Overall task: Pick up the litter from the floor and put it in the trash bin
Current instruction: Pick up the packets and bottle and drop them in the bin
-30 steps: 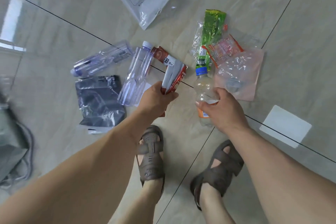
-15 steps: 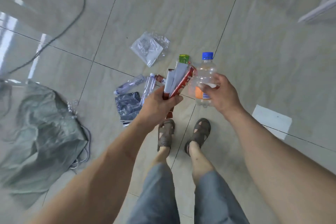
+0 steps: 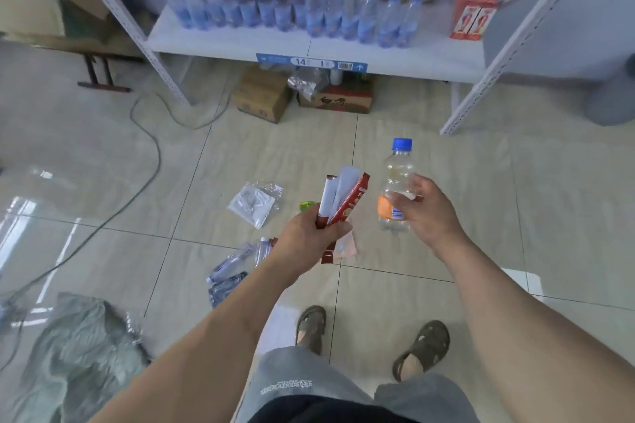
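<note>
Standing upright now, the person has lifted both finds clear of the floor point(image 3: 446, 189).
Left hand point(image 3: 309, 233) clenches red-and-white wrappers point(image 3: 343, 199); right hand point(image 3: 429, 213) grips the bottle point(image 3: 397, 178). Left of the wrappers, more litter point(image 3: 252, 204) waits; no bin identifiable.

One view only, from a camera on the person's head, looking forward and down from standing height. Both forearms reach in from the bottom edge, with the feet point(image 3: 421, 348) directly below. The tiled floor point(image 3: 429, 134) fills the middle, and a shelf point(image 3: 309, 41) runs across the top.
</note>
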